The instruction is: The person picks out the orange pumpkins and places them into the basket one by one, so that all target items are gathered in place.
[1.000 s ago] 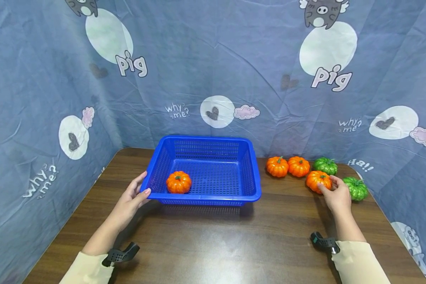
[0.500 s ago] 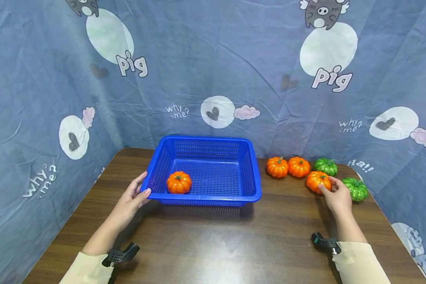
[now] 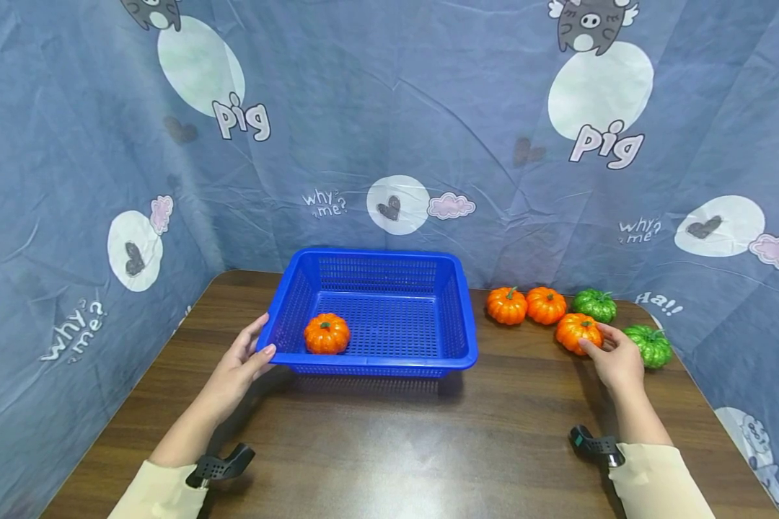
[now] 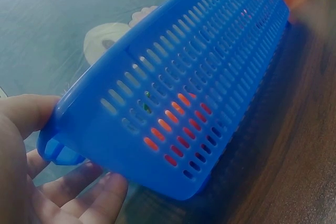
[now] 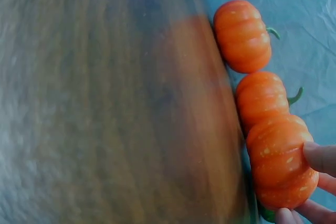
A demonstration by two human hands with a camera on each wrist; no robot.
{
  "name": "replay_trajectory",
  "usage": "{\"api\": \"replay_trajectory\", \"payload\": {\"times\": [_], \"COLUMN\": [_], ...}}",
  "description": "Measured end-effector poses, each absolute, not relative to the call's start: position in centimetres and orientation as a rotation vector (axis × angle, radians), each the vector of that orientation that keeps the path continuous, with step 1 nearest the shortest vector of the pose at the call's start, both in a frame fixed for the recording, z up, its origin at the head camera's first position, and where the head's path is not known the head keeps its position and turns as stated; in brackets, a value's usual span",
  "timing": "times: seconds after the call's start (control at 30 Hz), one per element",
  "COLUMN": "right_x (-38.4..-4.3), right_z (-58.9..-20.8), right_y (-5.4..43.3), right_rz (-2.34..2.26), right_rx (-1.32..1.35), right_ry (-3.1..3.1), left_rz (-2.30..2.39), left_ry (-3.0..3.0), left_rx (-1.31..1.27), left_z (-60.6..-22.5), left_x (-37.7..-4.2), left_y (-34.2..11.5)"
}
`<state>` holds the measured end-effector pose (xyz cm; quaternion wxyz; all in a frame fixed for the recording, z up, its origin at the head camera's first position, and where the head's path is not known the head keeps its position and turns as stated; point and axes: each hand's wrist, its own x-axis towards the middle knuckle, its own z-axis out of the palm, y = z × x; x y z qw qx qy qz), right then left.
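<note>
My left hand point(image 3: 239, 360) grips the front left corner of a blue plastic basket point(image 3: 389, 360). In the left wrist view the thumb point(image 4: 31, 113) lies over the rim and the other fingers curl underneath. One small orange pumpkin point(image 3: 327, 334) sits inside, toward the basket's front left; orange shows through the slots in the left wrist view. Over on the right, my right hand point(image 3: 619, 360) pinches another orange pumpkin point(image 3: 578, 331) between thumb and fingers. That held pumpkin point(image 5: 281, 163) overlaps a second one in the right wrist view.
Two more orange pumpkins point(image 3: 507, 305) stand side by side along the table's back edge. A green pumpkin point(image 3: 594, 305) is behind the held one, and another green pumpkin point(image 3: 650, 346) is just right of my right hand. A printed blue cloth point(image 3: 337, 144) hangs behind the wooden table point(image 3: 389, 440).
The pumpkin in my right hand has shifted slightly left, with the fingers following it. My left hand and the basket have stayed in place.
</note>
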<state>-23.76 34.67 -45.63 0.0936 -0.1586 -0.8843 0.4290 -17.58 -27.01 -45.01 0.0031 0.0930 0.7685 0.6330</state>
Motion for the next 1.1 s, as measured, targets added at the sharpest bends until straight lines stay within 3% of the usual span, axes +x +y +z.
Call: {"api": "replay_trajectory", "payload": {"times": [1.1], "right_x": [-21.5], "right_z": [-41.6], "right_y": [33.5], "right_rz": [1.305], "right_rx": [-0.089], "right_ry": [-2.567], "left_rz": [2.010], "left_ry": [2.393], "left_rx": [0.304], "left_z": [-45.0], "left_x": [-17.6], "left_y": [-26.9]}}
